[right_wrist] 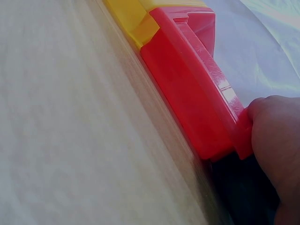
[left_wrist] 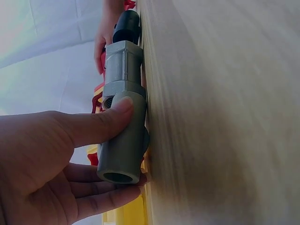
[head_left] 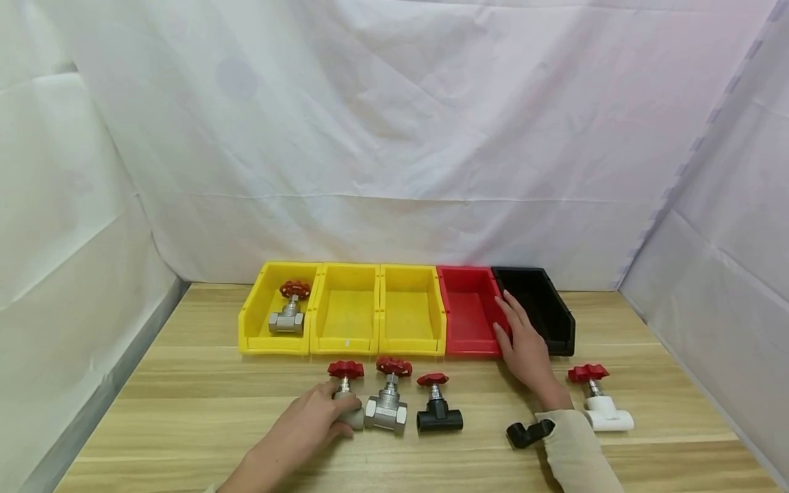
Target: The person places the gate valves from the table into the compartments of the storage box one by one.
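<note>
My left hand [head_left: 308, 421] pinches a grey plastic stop valve [left_wrist: 123, 152] with a red handwheel [head_left: 346, 370]. In the left wrist view the thumb lies on its pipe body and the fingers are behind and below. Right next to it stands a metal valve [head_left: 386, 413] with a red handwheel. My right hand [head_left: 525, 352] rests at the wall between the red bin [head_left: 471, 346] and the black bin [head_left: 562, 342]. Its fingers are extended over the rim, with nothing picked up. A black valve [head_left: 440, 419] stands between the two hands.
Three yellow bins [head_left: 345, 346] adjoin the red one; the leftmost contains a metal valve [head_left: 287, 320]. Near the right forearm lie a black elbow fitting [head_left: 527, 434] and a white valve [head_left: 607, 415]. White cloth [head_left: 394, 137] encloses the wooden table [head_left: 185, 411] at the back and sides.
</note>
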Available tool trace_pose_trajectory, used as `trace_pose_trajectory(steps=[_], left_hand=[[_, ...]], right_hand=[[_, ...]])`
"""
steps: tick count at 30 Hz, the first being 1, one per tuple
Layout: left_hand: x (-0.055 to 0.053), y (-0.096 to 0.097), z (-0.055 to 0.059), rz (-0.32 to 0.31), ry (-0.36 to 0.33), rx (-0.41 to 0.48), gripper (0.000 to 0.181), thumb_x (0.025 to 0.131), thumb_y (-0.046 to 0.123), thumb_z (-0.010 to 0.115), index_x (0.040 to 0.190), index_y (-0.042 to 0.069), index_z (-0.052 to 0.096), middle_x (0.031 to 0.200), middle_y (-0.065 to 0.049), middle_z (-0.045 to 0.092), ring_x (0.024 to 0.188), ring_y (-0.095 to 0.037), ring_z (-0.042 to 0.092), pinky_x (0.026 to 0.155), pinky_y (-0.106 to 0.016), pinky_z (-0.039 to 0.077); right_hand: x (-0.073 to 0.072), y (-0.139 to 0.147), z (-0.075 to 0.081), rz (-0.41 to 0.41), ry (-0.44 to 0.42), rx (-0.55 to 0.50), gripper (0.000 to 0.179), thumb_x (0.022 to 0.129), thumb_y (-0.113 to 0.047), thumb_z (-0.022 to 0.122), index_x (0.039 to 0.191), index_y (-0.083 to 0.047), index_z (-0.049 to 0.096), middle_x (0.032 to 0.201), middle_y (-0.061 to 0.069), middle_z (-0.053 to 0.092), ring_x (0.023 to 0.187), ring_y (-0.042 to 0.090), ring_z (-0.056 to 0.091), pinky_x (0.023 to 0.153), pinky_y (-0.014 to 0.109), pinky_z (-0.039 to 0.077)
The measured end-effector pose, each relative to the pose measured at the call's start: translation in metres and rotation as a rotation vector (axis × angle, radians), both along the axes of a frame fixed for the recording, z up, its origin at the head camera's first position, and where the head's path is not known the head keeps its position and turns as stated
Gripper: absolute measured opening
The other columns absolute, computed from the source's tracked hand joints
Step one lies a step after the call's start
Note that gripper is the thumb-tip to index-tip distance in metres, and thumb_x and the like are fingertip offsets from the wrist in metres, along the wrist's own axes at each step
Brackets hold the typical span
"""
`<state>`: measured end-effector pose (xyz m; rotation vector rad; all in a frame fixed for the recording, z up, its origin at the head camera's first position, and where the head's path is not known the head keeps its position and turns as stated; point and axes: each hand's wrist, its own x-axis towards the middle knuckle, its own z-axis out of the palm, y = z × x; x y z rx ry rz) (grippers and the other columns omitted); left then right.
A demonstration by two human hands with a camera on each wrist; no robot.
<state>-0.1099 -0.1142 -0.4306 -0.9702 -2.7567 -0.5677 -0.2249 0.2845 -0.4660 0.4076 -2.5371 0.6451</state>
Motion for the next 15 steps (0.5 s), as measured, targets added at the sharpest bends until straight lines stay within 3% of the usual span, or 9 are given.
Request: trace_pose_trajectory(steps=[6, 15], left_hand=[[0.0002, -0.0008, -0.0024, 0.007, -0.008, 0.003, 0.025, 0.074, 0.030, 0.078, 0.094, 0.019, 0.070, 0.108, -0.022, 0.061, 0.084, -0.029, 0.064, 0.069, -0.041, 0.056], [0.0009, -0.0031, -0.0012, 0.008, -0.013, -0.001, 0.027, 0.074, 0.028, 0.079, 0.098, 0.017, 0.072, 0.113, -0.028, 0.060, 0.090, -0.037, 0.064, 0.072, -0.046, 0.055]], right_hand=[[0.0004, 0.0000, 0.0002, 0.001, -0.005, -0.003, 0.062, 0.092, -0.011, 0.064, 0.148, -0.015, 0.036, 0.155, 0.003, 0.025, 0.113, 0.033, 0.054, 0.076, 0.049, 0.054], [0.0003, 0.0006, -0.0003, 0.006, 0.002, -0.004, 0.062, 0.092, -0.011, 0.064, 0.148, -0.016, 0.036, 0.155, 0.003, 0.026, 0.112, 0.032, 0.055, 0.076, 0.049, 0.054]])
